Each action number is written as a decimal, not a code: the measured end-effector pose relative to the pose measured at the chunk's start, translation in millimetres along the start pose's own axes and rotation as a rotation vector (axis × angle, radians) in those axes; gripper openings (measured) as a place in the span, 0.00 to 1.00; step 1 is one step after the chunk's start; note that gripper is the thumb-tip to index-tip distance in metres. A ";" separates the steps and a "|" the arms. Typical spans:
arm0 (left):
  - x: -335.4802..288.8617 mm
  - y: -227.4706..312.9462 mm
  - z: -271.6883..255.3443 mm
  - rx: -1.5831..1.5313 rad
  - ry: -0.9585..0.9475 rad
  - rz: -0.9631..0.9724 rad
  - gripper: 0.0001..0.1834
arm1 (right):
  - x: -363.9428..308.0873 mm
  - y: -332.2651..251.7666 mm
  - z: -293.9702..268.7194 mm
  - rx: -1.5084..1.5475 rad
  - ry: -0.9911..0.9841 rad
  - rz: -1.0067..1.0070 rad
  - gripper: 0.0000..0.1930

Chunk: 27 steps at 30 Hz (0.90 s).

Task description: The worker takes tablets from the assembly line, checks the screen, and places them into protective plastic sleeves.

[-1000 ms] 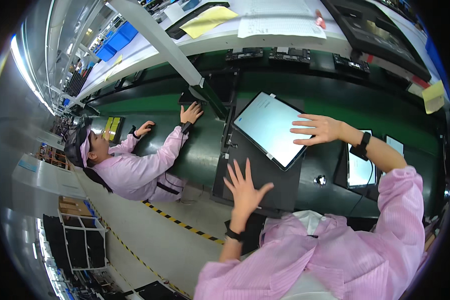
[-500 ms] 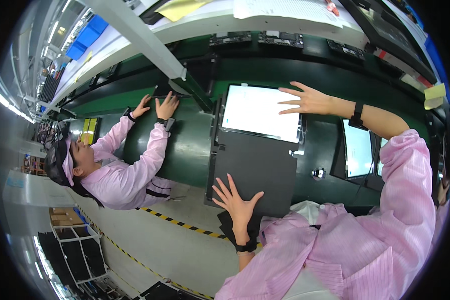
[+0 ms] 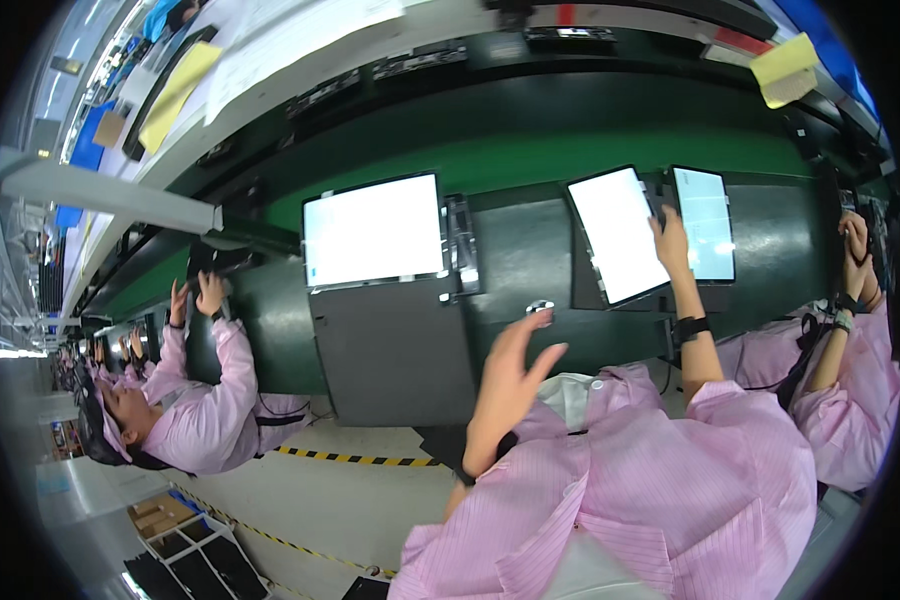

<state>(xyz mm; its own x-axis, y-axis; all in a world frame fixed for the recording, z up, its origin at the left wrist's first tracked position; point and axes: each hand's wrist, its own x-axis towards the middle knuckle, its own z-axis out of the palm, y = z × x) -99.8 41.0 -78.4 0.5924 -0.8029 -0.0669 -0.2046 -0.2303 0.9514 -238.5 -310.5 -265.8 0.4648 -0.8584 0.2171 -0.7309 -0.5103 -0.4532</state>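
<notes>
My right hand (image 3: 673, 246) is at the right edge of a lit white display panel (image 3: 615, 240), its fingers closed on that edge. The panel lies slanted over a dark mat (image 3: 586, 288). Beside it, to the right, is a second lit panel (image 3: 708, 225) with a bluish screen. My left hand (image 3: 511, 375) is raised over the front of the bench, thumb apart from the fingers, holding nothing. Just beyond its fingertips sits a small shiny object (image 3: 540, 306), too small to name. A larger lit display (image 3: 372, 230) rests at the left, above a dark flat board (image 3: 395, 355).
A dark narrow part (image 3: 462, 245) stands beside the larger display. A grey post (image 3: 120, 195) and shelf cross the upper left, with a yellow paper (image 3: 178, 95). Co-workers in pink sit at left (image 3: 195, 405) and right (image 3: 855, 370) along the green bench (image 3: 530, 155).
My view has swung right. My right hand has left the larger display for the smaller panel, which now slants more. My left hand has lifted off the dark board.
</notes>
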 end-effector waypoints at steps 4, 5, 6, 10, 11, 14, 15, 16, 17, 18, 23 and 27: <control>84.3 -87.6 108.7 -0.099 -0.105 -0.210 0.38 | -17.9 -25.5 -2.8 -0.079 -0.070 0.084 0.24; 102.9 -118.6 131.5 0.101 0.007 -0.191 0.41 | -20.0 -35.6 -6.1 -0.076 -0.062 0.063 0.24; 111.9 -135.0 150.0 0.105 -0.001 -0.194 0.41 | -22.3 -38.1 -7.3 -0.077 -0.053 0.053 0.24; 136.4 -144.8 185.7 0.418 0.071 -0.347 0.41 | -23.1 -16.8 9.7 0.013 0.006 0.180 0.28; 135.9 -144.7 188.1 0.439 0.075 -0.378 0.41 | -19.2 -8.9 10.5 0.116 -0.064 0.305 0.29; 137.9 -151.7 192.6 0.462 0.152 -0.396 0.40 | -9.5 -18.0 3.6 0.288 -0.208 0.484 0.33; 139.8 -158.2 187.7 0.466 0.166 -0.401 0.40 | -9.5 -21.7 7.6 0.314 -0.307 0.518 0.34; 141.2 -162.7 183.5 0.428 0.190 -0.372 0.36 | -11.9 -22.4 10.2 0.334 -0.403 0.557 0.36; 141.6 -166.7 180.6 0.389 0.215 -0.342 0.32 | -18.6 -24.8 22.4 0.185 -0.224 0.417 0.36; 140.1 -169.9 179.9 0.388 0.220 -0.345 0.32 | -18.9 -20.7 23.0 0.185 -0.227 0.412 0.36; 142.7 -45.8 142.5 -0.052 0.172 -0.036 0.17 | -1.4 -12.0 7.5 0.529 -0.507 0.475 0.34; 141.9 -3.3 102.2 -0.545 0.109 -0.070 0.17 | 2.1 -50.0 -30.5 1.291 -0.657 0.541 0.33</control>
<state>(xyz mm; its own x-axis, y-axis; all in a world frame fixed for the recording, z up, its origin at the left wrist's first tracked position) -94.8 -128.4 -121.7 0.6731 -0.7277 -0.1320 0.2536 0.0594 0.9655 -216.3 -288.4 -216.3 0.6795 -0.5698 -0.4621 -0.1253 0.5305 -0.8384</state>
